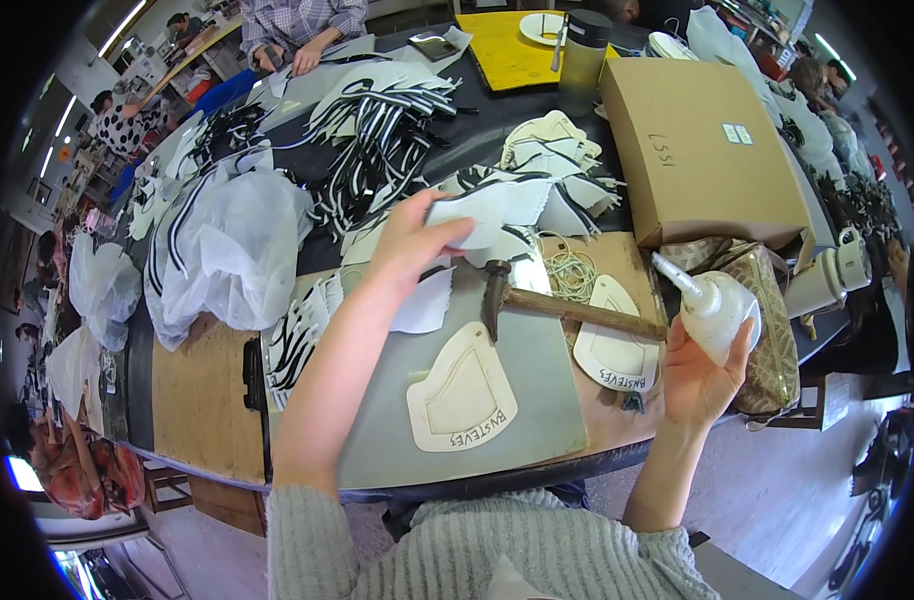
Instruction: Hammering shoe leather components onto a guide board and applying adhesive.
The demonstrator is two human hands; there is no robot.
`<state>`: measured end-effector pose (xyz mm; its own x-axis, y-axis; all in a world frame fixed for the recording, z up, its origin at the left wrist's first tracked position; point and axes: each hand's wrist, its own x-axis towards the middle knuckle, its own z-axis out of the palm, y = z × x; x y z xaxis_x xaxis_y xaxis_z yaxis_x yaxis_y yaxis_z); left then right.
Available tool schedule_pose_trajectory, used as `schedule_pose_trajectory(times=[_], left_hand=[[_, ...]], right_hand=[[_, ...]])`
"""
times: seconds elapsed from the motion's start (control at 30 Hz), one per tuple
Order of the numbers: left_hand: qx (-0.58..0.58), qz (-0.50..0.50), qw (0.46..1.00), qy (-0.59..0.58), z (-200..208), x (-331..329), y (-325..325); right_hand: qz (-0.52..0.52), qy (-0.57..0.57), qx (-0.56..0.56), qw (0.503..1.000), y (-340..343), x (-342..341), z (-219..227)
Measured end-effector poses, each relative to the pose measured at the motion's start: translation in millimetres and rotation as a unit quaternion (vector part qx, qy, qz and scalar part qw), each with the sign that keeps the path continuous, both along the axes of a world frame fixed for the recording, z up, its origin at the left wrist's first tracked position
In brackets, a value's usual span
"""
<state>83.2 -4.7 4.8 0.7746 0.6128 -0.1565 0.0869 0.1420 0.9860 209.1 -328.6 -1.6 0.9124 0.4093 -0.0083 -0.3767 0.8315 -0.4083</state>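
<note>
Fingers [676, 340] of the right hand [707, 380] grasp a white bottle [722, 312] before a patterned pouch [774, 335], its long axis slanting, nozzle [679, 277] pointing up and leftward, fill level unclear. The left hand [409, 245] pinches a white piece [482, 210]; contents of the cardboard box [692, 150] and translucent bag [245, 260] cannot be made out.

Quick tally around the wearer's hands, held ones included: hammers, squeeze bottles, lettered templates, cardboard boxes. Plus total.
Hammer: 1
Squeeze bottle: 1, in the right hand
Lettered templates: 2
Cardboard box: 1
Total: 5
</note>
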Motion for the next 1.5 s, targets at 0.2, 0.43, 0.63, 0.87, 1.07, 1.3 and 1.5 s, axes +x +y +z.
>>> schedule_pose_trajectory(times=[0.2, 0.43, 0.63, 0.87, 1.07, 1.3, 1.5], left_hand=[[0.573, 0.054, 0.805, 0.144, -7, 49, -23], [0.366, -0.159, 0.913, -0.083, 24, 0, -95], [0.265, -0.198, 0.937, -0.112, 27, 7, -96], [0.313, 0.075, 0.931, -0.175, 15, 64, 32], [0.413, 0.097, 0.903, 0.071, -81, 114, 134], [0.419, 0.071, 0.898, 0.114, -90, 104, 142], [0.399, 0.029, 0.916, -0.022, 5, 48, 71]], right_hand=[[-0.015, -0.008, -0.029, 0.999, -2, 1, 2], [0.214, 0.052, 0.076, 0.972, 41, -34, -11], [0.330, 0.189, -0.006, 0.925, 80, -62, -1], [0.199, -0.132, -0.281, 0.930, 43, -39, -2], [0.137, -0.145, -0.309, 0.930, 25, -22, 2], [0.066, -0.239, -0.513, 0.822, -12, -4, 6], [0.130, -0.474, -0.758, 0.428, -50, -21, -7]])
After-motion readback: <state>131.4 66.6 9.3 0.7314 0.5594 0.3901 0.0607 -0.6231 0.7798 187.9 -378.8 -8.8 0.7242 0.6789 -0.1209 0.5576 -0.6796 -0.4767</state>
